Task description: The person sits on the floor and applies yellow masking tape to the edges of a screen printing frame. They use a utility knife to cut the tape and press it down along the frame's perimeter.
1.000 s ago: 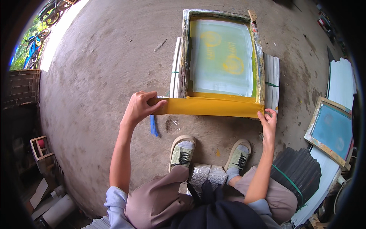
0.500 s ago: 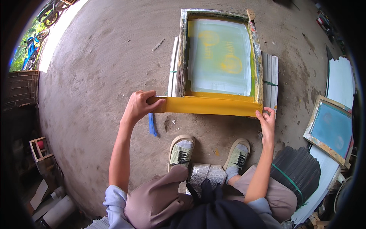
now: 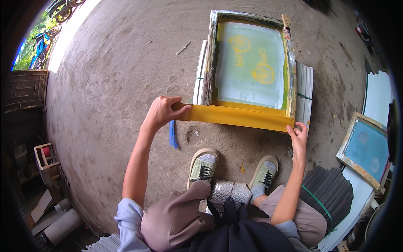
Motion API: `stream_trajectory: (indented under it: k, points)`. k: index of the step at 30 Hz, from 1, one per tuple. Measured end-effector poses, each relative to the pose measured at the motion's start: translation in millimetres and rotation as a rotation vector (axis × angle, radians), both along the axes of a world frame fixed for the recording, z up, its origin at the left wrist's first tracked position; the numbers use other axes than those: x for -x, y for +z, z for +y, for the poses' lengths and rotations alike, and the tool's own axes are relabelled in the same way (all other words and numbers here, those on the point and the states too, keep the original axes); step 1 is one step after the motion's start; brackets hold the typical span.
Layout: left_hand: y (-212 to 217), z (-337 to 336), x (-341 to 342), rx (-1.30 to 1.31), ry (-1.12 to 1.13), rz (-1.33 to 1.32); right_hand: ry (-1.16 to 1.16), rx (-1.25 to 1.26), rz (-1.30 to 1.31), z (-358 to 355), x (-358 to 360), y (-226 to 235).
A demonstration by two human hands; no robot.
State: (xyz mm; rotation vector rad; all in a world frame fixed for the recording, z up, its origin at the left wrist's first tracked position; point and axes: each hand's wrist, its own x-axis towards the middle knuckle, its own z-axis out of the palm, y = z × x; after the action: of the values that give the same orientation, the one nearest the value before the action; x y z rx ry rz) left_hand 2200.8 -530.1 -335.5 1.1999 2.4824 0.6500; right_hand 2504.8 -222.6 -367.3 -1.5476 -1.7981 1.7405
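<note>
A wooden screen-printing frame (image 3: pixel 212 59) lies flat, its pale green mesh (image 3: pixel 252 84) marked with yellow printed designs. Across its near edge stretches a wide strip of yellow tape (image 3: pixel 239 117), running past the frame's left corner. My left hand (image 3: pixel 165 111) is closed on the tape's left end, thumb along its upper side; whether a roll sits inside the grip is hidden. At the frame's near right corner, my right hand (image 3: pixel 299 136) pinches the tape's other end between thumb and fingers.
Bundled white sheets (image 3: pixel 304 90) lie under the frame. A blue strip (image 3: pixel 172 134) hangs near my left hand. Between my feet rests a silvery wrapped block (image 3: pixel 228 193). To the right are a stack of black sheets (image 3: pixel 329 195) and another screen frame (image 3: pixel 350 134).
The whole view has turned slightly, so the frame, tape and hands sit farther right in the picture. Both hands keep hold of the tape, and it stays along the near edge.
</note>
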Motion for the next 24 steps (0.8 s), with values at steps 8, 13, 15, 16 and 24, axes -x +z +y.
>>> stream_trajectory:
  k: [8, 13, 15, 16, 24]
  points:
    - [-2.8, 2.8, 2.5, 0.02, 0.009, -0.03, 0.009, -0.014, -0.023, 0.2, 0.2, 0.4]
    - [-2.1, 3.6, 2.5, 0.051, 0.021, -0.05, 0.011, -0.012, -0.019, 0.8, -0.9, -0.5]
    - [-0.4, 4.9, 2.2, 0.056, 0.027, -0.067, 0.013, -0.008, -0.022, 0.9, -0.6, 0.5]
    - [0.5, 5.5, 1.9, 0.056, 0.031, -0.08, 0.012, -0.004, -0.022, 0.6, -0.3, 1.4]
    - [-1.8, 5.0, 1.8, 0.087, 0.055, -0.095, 0.015, -0.012, -0.007, 0.3, -1.1, -2.0]
